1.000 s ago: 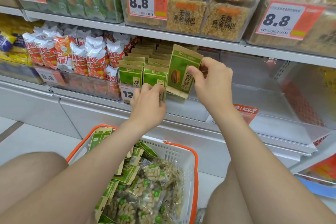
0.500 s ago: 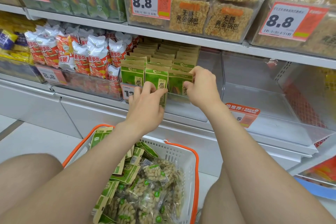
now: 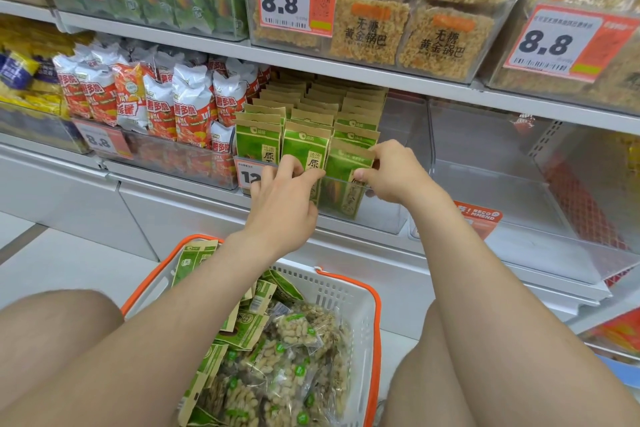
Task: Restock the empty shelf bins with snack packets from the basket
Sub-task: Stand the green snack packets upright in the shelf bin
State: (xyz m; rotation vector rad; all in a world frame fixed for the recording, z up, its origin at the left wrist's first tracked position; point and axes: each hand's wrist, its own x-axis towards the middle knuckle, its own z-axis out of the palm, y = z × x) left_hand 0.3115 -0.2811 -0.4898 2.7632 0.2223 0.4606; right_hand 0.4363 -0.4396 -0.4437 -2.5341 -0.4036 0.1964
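Green-and-kraft seed packets (image 3: pixel 313 114) stand in rows in a clear shelf bin (image 3: pixel 388 215). My right hand (image 3: pixel 391 172) pinches the top of the front-right green packet (image 3: pixel 343 184), which sits inside the bin behind its clear front wall. My left hand (image 3: pixel 285 199) grips the front-middle green packet (image 3: pixel 306 149) at the bin's front edge. Below my arms stands a white basket with orange rim (image 3: pixel 349 291), holding more green packets and clear bags of green-dotted nuts (image 3: pixel 291 357).
A clear bin (image 3: pixel 502 191) to the right holds nothing, with an orange label at its front. Red-and-white snack bags (image 3: pixel 166 104) fill the bin to the left. Rice-cracker packs (image 3: pixel 408 31) sit on the shelf above behind 8.8 price tags. My knees flank the basket.
My right hand has lowered the green packet from above the bin into the front-right slot. My left hand has stayed on the front-middle packet.
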